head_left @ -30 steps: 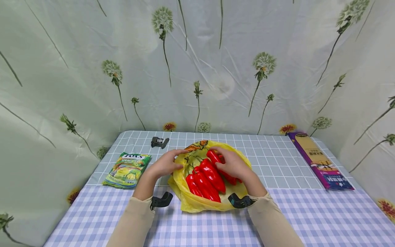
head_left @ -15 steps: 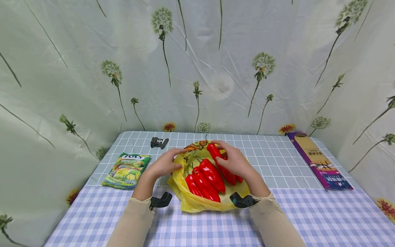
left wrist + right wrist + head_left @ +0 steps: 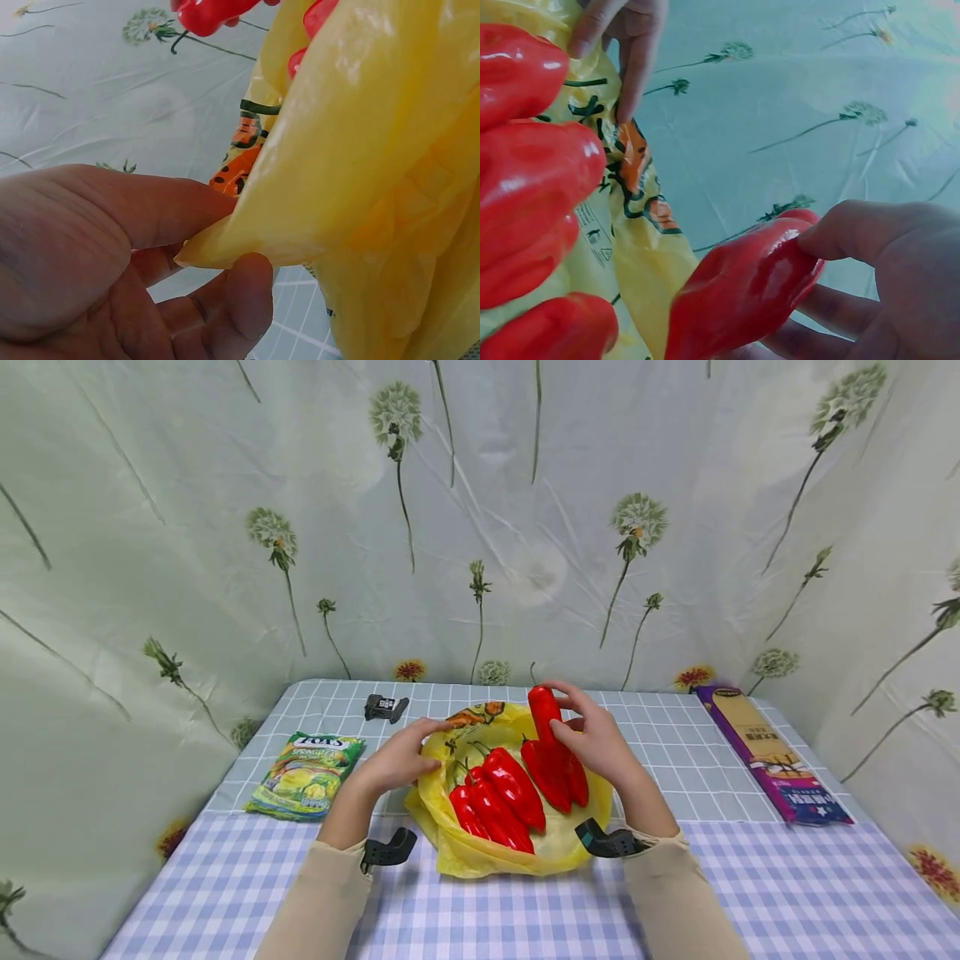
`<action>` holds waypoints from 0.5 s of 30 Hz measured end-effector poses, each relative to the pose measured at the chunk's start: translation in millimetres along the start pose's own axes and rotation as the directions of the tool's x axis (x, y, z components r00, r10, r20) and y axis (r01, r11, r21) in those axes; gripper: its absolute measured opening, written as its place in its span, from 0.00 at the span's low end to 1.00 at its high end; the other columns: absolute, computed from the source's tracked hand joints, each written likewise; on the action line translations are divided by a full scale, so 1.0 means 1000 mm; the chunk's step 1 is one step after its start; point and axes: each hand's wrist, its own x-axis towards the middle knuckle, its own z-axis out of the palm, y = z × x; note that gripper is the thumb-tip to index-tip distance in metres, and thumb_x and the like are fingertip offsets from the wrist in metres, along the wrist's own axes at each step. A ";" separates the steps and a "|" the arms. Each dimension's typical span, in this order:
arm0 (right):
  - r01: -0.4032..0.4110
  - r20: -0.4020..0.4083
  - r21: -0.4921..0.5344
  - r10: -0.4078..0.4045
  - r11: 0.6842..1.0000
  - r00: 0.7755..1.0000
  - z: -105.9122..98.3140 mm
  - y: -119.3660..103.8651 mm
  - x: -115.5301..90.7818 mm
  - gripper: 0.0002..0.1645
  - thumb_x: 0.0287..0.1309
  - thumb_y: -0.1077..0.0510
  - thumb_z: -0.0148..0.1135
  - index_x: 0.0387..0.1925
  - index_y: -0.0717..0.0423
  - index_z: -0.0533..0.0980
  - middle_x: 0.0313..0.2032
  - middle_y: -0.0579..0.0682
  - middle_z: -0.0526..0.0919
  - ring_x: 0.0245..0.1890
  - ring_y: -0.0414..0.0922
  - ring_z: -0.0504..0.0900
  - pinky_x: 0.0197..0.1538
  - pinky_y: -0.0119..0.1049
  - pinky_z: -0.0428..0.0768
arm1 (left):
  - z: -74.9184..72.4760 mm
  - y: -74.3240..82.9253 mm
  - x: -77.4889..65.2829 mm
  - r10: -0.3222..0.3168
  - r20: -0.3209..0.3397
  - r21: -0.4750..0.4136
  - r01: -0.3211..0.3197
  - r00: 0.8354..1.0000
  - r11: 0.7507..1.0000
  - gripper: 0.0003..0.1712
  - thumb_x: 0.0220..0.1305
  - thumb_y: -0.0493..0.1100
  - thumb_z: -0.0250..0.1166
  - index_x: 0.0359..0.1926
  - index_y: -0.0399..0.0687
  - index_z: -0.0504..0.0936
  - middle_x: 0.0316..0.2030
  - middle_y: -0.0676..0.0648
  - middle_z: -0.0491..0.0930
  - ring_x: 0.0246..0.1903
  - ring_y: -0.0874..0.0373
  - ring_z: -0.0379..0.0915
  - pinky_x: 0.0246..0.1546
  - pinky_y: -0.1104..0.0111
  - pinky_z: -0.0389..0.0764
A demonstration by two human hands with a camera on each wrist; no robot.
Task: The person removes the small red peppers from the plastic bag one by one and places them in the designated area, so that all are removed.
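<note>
Right of frame centre, right hand (image 3: 596,742) is gripping a red pepper (image 3: 545,714), long axis near upright, leftward of the palm, over the yellow plastic bag (image 3: 487,862) that the left hand (image 3: 397,758) is pinching.

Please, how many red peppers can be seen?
6 visible: three peppers on the left inside the yellow bag, two on its right side, and one held in the right hand. Others may be hidden.

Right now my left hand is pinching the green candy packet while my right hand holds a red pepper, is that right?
Not quite: the left wrist view shows your left hand pinching the edge of the yellow bag, not the candy packet. Your right hand does hold a red pepper.
</note>
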 end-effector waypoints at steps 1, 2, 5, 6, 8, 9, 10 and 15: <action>-0.006 -0.015 0.004 0.006 1.000 1.000 -0.002 0.001 0.000 0.35 0.66 0.60 0.58 0.71 0.39 0.63 0.64 0.61 0.75 0.45 0.57 0.85 0.45 0.50 0.87 | 0.000 0.000 0.000 0.003 0.001 0.001 -0.003 1.000 1.000 0.33 0.61 0.30 0.64 0.69 0.45 0.71 0.68 0.39 0.70 0.62 0.42 0.70 0.53 0.53 0.83; -0.017 -0.031 0.007 0.017 1.000 0.999 -0.004 0.002 0.000 0.35 0.66 0.60 0.58 0.71 0.39 0.63 0.64 0.61 0.75 0.46 0.57 0.85 0.46 0.50 0.87 | 0.000 0.000 0.001 0.005 0.002 0.003 -0.005 1.000 1.000 0.33 0.61 0.30 0.64 0.69 0.45 0.71 0.68 0.39 0.70 0.61 0.42 0.70 0.53 0.54 0.83; -0.048 -0.074 0.015 0.049 0.999 0.996 -0.010 0.006 0.001 0.33 0.67 0.58 0.56 0.72 0.40 0.63 0.64 0.62 0.75 0.48 0.59 0.84 0.48 0.51 0.86 | 0.000 0.001 0.001 0.002 -0.002 0.009 -0.002 1.000 1.000 0.34 0.60 0.30 0.64 0.68 0.44 0.72 0.68 0.39 0.70 0.64 0.41 0.69 0.59 0.51 0.80; -0.064 -0.089 0.020 0.066 0.998 0.994 -0.011 0.008 0.001 0.34 0.67 0.58 0.56 0.72 0.39 0.62 0.65 0.61 0.75 0.48 0.59 0.84 0.48 0.52 0.86 | 0.000 0.002 0.001 0.000 -0.003 0.013 0.000 1.000 1.000 0.34 0.60 0.30 0.64 0.69 0.44 0.72 0.69 0.39 0.69 0.65 0.41 0.68 0.61 0.50 0.78; -0.098 -0.112 0.034 0.101 0.995 0.989 -0.015 0.012 0.002 0.35 0.67 0.57 0.57 0.72 0.38 0.61 0.66 0.60 0.74 0.50 0.59 0.83 0.49 0.52 0.86 | -0.001 0.002 0.001 -0.001 -0.005 0.022 0.001 1.000 1.000 0.34 0.60 0.30 0.64 0.68 0.44 0.72 0.68 0.38 0.70 0.67 0.40 0.67 0.64 0.48 0.75; -0.114 -0.121 0.040 0.118 0.993 0.986 -0.017 0.014 0.003 0.36 0.66 0.57 0.57 0.73 0.38 0.60 0.67 0.60 0.73 0.51 0.59 0.82 0.50 0.53 0.85 | -0.001 0.003 0.001 -0.001 -0.004 0.022 0.001 1.000 1.000 0.34 0.60 0.30 0.64 0.68 0.43 0.72 0.68 0.38 0.70 0.67 0.40 0.67 0.64 0.47 0.74; -0.125 -0.130 0.049 0.130 0.991 0.983 -0.019 0.016 0.004 0.37 0.66 0.58 0.57 0.74 0.37 0.60 0.68 0.60 0.72 0.52 0.59 0.82 0.51 0.53 0.85 | -0.001 0.003 0.001 -0.002 -0.003 0.021 0.002 1.000 1.000 0.34 0.60 0.30 0.65 0.68 0.43 0.72 0.68 0.38 0.70 0.67 0.40 0.67 0.64 0.47 0.74; -0.170 -0.166 0.082 0.182 0.982 0.969 -0.029 0.025 0.005 0.41 0.66 0.59 0.56 0.76 0.36 0.56 0.70 0.59 0.68 0.52 0.59 0.79 0.54 0.54 0.84 | -0.001 0.003 0.000 -0.005 -0.004 0.022 0.006 1.000 1.000 0.33 0.61 0.31 0.65 0.68 0.44 0.72 0.68 0.38 0.70 0.64 0.40 0.69 0.61 0.48 0.77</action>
